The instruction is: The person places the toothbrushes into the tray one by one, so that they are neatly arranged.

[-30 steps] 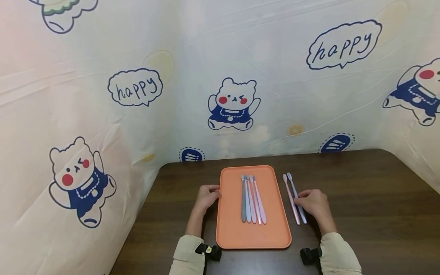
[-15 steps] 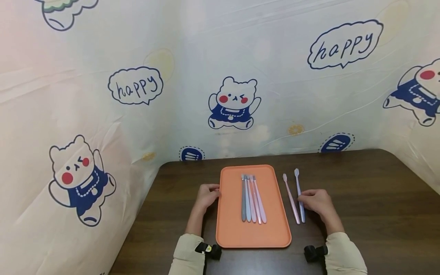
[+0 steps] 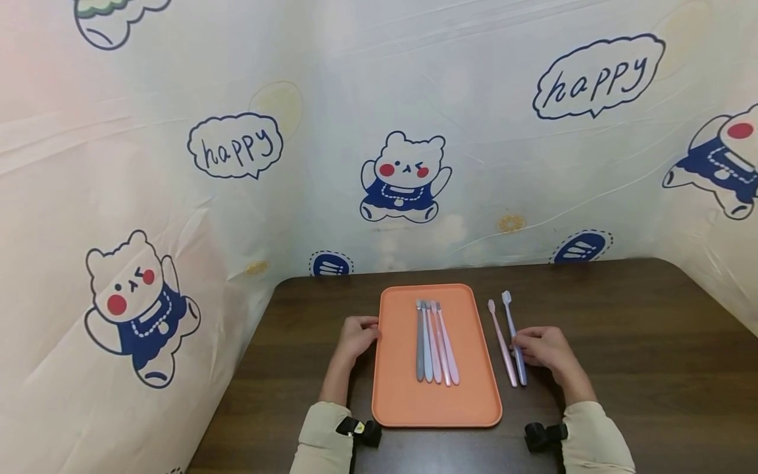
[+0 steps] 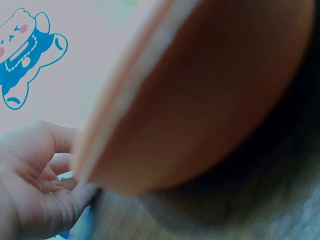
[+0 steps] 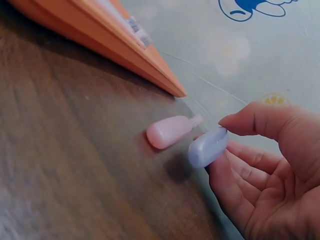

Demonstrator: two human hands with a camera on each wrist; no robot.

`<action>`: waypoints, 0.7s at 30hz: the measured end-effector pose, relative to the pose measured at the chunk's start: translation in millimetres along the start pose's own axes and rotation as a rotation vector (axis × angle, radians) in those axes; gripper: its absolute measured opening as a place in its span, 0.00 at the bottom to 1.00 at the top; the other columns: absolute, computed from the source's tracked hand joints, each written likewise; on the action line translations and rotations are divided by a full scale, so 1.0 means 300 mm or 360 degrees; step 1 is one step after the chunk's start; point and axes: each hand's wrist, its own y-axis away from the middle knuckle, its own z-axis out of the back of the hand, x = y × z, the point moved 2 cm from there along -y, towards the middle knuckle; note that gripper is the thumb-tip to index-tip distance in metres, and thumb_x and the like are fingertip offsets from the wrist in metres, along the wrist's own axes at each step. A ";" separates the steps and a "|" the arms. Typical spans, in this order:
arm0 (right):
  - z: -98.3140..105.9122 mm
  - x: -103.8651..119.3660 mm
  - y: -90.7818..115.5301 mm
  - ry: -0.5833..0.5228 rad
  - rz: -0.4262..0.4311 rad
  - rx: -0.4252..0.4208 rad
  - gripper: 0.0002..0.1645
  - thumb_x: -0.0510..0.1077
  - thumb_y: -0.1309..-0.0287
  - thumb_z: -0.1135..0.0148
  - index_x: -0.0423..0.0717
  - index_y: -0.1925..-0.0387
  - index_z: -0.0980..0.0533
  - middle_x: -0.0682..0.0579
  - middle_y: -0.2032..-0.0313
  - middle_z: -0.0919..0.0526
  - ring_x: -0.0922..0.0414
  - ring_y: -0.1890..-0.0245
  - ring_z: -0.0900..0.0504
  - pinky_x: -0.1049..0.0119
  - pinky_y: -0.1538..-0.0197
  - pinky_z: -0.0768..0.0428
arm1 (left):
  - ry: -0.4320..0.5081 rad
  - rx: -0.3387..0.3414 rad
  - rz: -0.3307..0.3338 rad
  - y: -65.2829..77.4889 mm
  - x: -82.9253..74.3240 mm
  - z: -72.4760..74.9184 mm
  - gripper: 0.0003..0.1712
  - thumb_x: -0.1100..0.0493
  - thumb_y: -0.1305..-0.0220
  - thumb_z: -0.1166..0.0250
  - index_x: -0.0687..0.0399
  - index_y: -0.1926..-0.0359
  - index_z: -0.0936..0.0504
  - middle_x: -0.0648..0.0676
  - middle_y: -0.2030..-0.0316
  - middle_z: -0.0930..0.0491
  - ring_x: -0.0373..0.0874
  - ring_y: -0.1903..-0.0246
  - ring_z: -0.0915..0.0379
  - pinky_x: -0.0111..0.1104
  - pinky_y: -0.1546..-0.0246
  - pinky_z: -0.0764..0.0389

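Between the thumb and fingers of my right hand [image 3: 547, 349] is a periwinkle-blue toothbrush [image 3: 514, 332], pinched near its middle. The right wrist view shows the toothbrush's rounded handle end [image 5: 207, 147] tilted close over the table. A pink toothbrush [image 3: 503, 345] lies just left of it, between it and the tray. My left hand [image 3: 357, 339] grips the left rim of the orange tray [image 3: 435, 411], with thumb and fingers at the edge in the left wrist view. On the tray, grey, light blue and pink toothbrushes [image 3: 439, 355] lie side by side, heads pointing away.
A dark wooden table [image 3: 639, 342] carries everything and ends at a patterned curtain [image 3: 503, 131] behind and at the left. Black wrist cameras [image 3: 370, 434] sit at both sleeves.
My right hand has shifted slightly right with the blue toothbrush, whose head swung away from the pink one, then back left a little. My left hand stays at the tray rim.
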 end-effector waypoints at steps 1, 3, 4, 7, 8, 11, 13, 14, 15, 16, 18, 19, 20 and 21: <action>0.000 0.001 0.001 -0.0014 0.0007 0.0012 0.26 0.40 0.33 0.43 0.22 0.42 0.28 0.52 0.67 0.11 0.65 0.68 0.16 0.70 0.63 0.15 | 0.0000 0.0004 -0.0001 0.000 -0.001 0.000 0.22 0.68 0.40 0.36 0.69 0.44 0.17 0.64 0.54 0.16 0.47 0.58 0.23 0.32 0.60 0.18; 0.000 0.004 0.003 -0.0040 0.0018 0.0035 0.26 0.40 0.31 0.44 0.22 0.41 0.29 0.52 0.66 0.11 0.64 0.68 0.16 0.69 0.63 0.14 | 0.0001 0.0005 0.0002 -0.001 0.001 0.000 0.22 0.68 0.40 0.36 0.69 0.44 0.17 0.64 0.54 0.16 0.47 0.59 0.22 0.32 0.60 0.17; 0.001 0.005 0.003 -0.0056 0.0021 0.0044 0.26 0.40 0.31 0.44 0.22 0.40 0.29 0.51 0.65 0.11 0.64 0.68 0.15 0.69 0.63 0.14 | 0.0001 0.0008 0.0002 0.000 0.001 0.000 0.22 0.68 0.40 0.36 0.69 0.44 0.17 0.65 0.54 0.16 0.47 0.59 0.22 0.33 0.60 0.17; 0.004 0.004 -0.001 -0.0071 0.0049 0.0088 0.28 0.41 0.30 0.43 0.22 0.39 0.31 0.49 0.63 0.11 0.64 0.66 0.15 0.68 0.62 0.14 | -0.0009 0.0013 -0.0011 -0.002 0.002 0.000 0.22 0.69 0.41 0.36 0.69 0.44 0.17 0.65 0.54 0.16 0.47 0.58 0.22 0.33 0.60 0.17; 0.005 0.005 -0.002 -0.0073 0.0052 0.0093 0.29 0.42 0.30 0.42 0.22 0.38 0.31 0.48 0.61 0.11 0.64 0.65 0.14 0.68 0.62 0.14 | -0.0007 0.0010 -0.0010 -0.003 0.002 0.000 0.22 0.69 0.41 0.36 0.69 0.44 0.17 0.65 0.54 0.16 0.47 0.57 0.22 0.33 0.61 0.18; 0.007 0.003 -0.005 -0.0074 0.0066 0.0114 0.30 0.42 0.29 0.42 0.22 0.36 0.32 0.46 0.58 0.11 0.64 0.64 0.14 0.68 0.62 0.14 | -0.0001 0.0011 -0.0014 -0.003 0.003 0.000 0.22 0.69 0.41 0.36 0.70 0.44 0.17 0.66 0.53 0.16 0.47 0.57 0.22 0.32 0.61 0.18; 0.008 0.004 -0.005 -0.0082 0.0072 0.0123 0.30 0.41 0.29 0.43 0.21 0.36 0.33 0.46 0.58 0.11 0.64 0.64 0.14 0.68 0.61 0.14 | 0.0004 0.0012 -0.0012 -0.002 0.004 0.000 0.22 0.69 0.41 0.36 0.70 0.44 0.17 0.66 0.53 0.16 0.47 0.56 0.22 0.32 0.61 0.19; 0.007 0.005 -0.003 -0.0083 0.0070 0.0120 0.30 0.40 0.29 0.42 0.21 0.36 0.33 0.45 0.57 0.11 0.64 0.64 0.15 0.68 0.61 0.14 | 0.0009 0.0010 -0.0005 -0.002 0.004 0.000 0.22 0.69 0.41 0.36 0.70 0.44 0.17 0.65 0.53 0.16 0.47 0.56 0.22 0.31 0.61 0.19; 0.007 0.006 -0.002 -0.0086 0.0074 0.0123 0.30 0.40 0.29 0.42 0.20 0.36 0.33 0.47 0.57 0.11 0.64 0.64 0.15 0.68 0.61 0.14 | 0.0008 0.0010 -0.0002 -0.002 0.005 0.001 0.22 0.68 0.41 0.36 0.69 0.44 0.17 0.65 0.53 0.17 0.48 0.56 0.22 0.31 0.61 0.19; 0.008 0.008 -0.001 -0.0088 0.0080 0.0126 0.30 0.40 0.29 0.42 0.20 0.36 0.33 0.46 0.57 0.11 0.64 0.64 0.15 0.69 0.61 0.14 | 0.0009 0.0009 0.0005 -0.001 0.005 0.001 0.22 0.68 0.41 0.36 0.69 0.44 0.17 0.65 0.53 0.17 0.48 0.56 0.23 0.31 0.61 0.19; 0.008 0.009 -0.001 -0.0078 0.0105 0.0133 0.29 0.39 0.30 0.42 0.19 0.37 0.32 0.45 0.57 0.11 0.65 0.64 0.15 0.69 0.60 0.14 | -0.0001 0.0007 0.0005 -0.002 0.005 0.001 0.22 0.68 0.40 0.36 0.69 0.44 0.17 0.65 0.53 0.16 0.48 0.56 0.23 0.31 0.61 0.19; 0.008 0.011 -0.001 -0.0075 0.0111 0.0130 0.29 0.39 0.30 0.42 0.19 0.38 0.32 0.45 0.57 0.11 0.65 0.64 0.15 0.69 0.59 0.14 | -0.0005 0.0007 0.0004 -0.002 0.004 0.001 0.22 0.68 0.41 0.36 0.69 0.44 0.17 0.65 0.53 0.16 0.48 0.56 0.23 0.31 0.61 0.19; 0.008 0.013 0.000 -0.0069 0.0119 0.0130 0.29 0.39 0.30 0.41 0.19 0.38 0.31 0.44 0.56 0.11 0.65 0.63 0.16 0.69 0.59 0.14 | -0.0007 0.0005 0.0009 -0.002 0.004 0.001 0.22 0.68 0.40 0.36 0.69 0.44 0.17 0.65 0.53 0.16 0.48 0.56 0.23 0.31 0.60 0.19; 0.008 0.014 0.000 -0.0064 0.0130 0.0130 0.28 0.39 0.31 0.41 0.19 0.39 0.31 0.43 0.56 0.12 0.65 0.63 0.16 0.68 0.58 0.13 | -0.0013 0.0005 0.0004 -0.001 0.003 0.001 0.22 0.68 0.41 0.36 0.69 0.44 0.17 0.65 0.53 0.16 0.48 0.56 0.22 0.32 0.61 0.18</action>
